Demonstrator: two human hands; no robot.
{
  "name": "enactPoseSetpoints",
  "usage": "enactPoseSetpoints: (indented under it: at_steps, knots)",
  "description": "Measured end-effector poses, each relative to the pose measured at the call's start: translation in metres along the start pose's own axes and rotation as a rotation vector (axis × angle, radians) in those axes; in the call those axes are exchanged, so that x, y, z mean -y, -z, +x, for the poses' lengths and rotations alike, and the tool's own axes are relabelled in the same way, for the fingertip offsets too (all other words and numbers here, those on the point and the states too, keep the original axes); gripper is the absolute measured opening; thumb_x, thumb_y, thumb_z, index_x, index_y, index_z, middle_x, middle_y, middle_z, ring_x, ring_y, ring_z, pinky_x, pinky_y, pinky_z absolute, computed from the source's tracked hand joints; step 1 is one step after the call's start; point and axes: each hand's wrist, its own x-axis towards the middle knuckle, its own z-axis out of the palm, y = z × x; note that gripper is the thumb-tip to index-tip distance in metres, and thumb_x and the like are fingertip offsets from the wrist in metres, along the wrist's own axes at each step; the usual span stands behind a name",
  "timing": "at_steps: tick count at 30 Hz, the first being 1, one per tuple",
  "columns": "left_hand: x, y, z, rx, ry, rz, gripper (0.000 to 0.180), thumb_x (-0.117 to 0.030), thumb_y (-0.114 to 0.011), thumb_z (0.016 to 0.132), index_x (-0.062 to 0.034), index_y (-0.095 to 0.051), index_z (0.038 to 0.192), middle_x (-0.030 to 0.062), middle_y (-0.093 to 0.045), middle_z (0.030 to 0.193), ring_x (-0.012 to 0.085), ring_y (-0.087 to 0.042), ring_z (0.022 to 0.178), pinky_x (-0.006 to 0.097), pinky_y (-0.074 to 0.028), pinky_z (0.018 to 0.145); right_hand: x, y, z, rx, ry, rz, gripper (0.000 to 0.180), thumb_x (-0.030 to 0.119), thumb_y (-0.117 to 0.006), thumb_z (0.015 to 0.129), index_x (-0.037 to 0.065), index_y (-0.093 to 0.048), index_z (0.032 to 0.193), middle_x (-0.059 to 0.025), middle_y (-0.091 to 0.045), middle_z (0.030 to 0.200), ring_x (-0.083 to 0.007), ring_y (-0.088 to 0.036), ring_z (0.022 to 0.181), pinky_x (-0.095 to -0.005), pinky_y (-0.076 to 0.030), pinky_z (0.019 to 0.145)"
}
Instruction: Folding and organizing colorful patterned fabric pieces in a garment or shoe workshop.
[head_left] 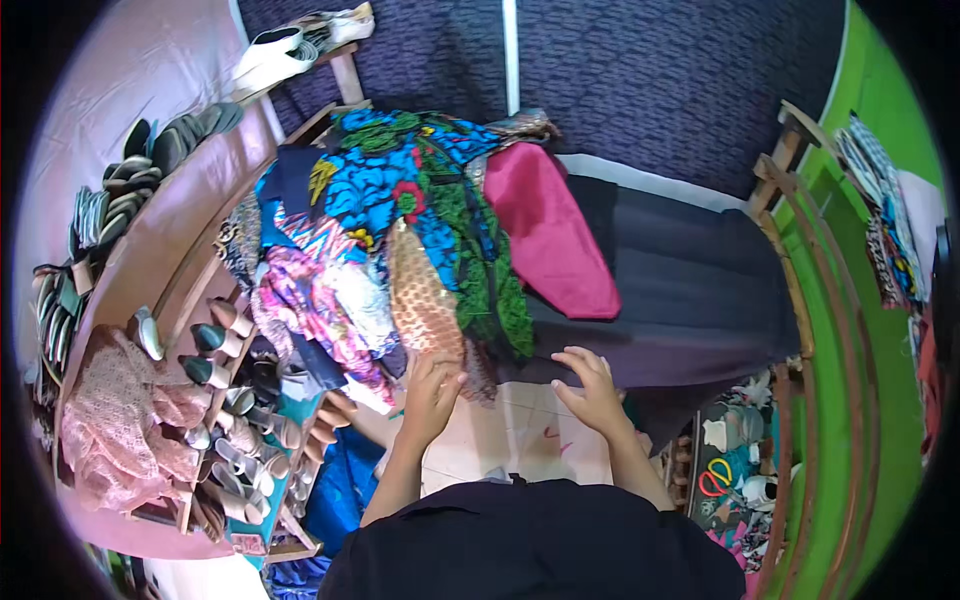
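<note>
Tan-gold cloth (425, 285) w/ brown spots: narrow up top, widening toward the front of the heap, lower end turning orange-brown, somewhat crumpled. L hand (430, 400) is on that lower end, fingers bent; can't quite tell if it's pinched or just touched. Blue printed cloth (365, 190), black pattern w/ a red flower, lies bunched behind it. Green-and-black cloth (485, 275) sits just to its R, pink-purple print (310, 315) to its L, rumpled. R hand (592, 392), fingers spread, is nr the front edge of the dk cloth (690, 290), which lies mostly flat.
</note>
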Motion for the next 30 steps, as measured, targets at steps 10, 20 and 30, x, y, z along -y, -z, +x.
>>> enactPoseSetpoints:
  at_steps: [10, 20, 30]
  knots:
    - [0.049, 0.050, 0.008, -0.178, 0.081, 0.278, 0.031, -0.013, -0.068, 0.067, -0.0053, -0.056, 0.095, 0.0105, -0.054, 0.097, 0.0258, -0.049, 0.095, 0.035, -0.036, 0.083, 0.024, -0.078, 0.076, 0.005, -0.018, -0.145, 0.048, 0.026, -0.063, 0.072, 0.012, -0.049, 0.115, -0.0130, -0.046, 0.117, -0.0293, -0.038, 0.114, -0.0470, -0.023, 0.095]
    - [0.055, 0.065, 0.035, -0.306, 0.234, 0.050, 0.033, -0.010, -0.063, 0.071, -0.0017, -0.054, 0.101, 0.0139, -0.052, 0.098, 0.0267, -0.050, 0.095, 0.034, -0.038, 0.084, -0.028, -0.126, 0.205, -0.405, -0.114, 0.154, 0.048, 0.009, -0.057, 0.076, -0.003, -0.040, 0.119, -0.0225, -0.053, 0.105, -0.0305, -0.052, 0.098, -0.0353, -0.038, 0.085]
    - [0.094, 0.001, 0.047, -0.217, 0.364, -0.226, 0.059, -0.023, -0.063, 0.078, 0.0026, -0.034, 0.123, 0.0192, -0.042, 0.120, 0.0264, -0.040, 0.114, 0.034, -0.030, 0.096, 0.029, -0.134, 0.141, -0.330, 0.001, 0.371, 0.021, 0.021, -0.040, 0.092, 0.002, -0.044, 0.083, -0.0162, -0.041, 0.054, -0.0194, -0.044, 0.046, -0.0327, -0.034, 0.046]
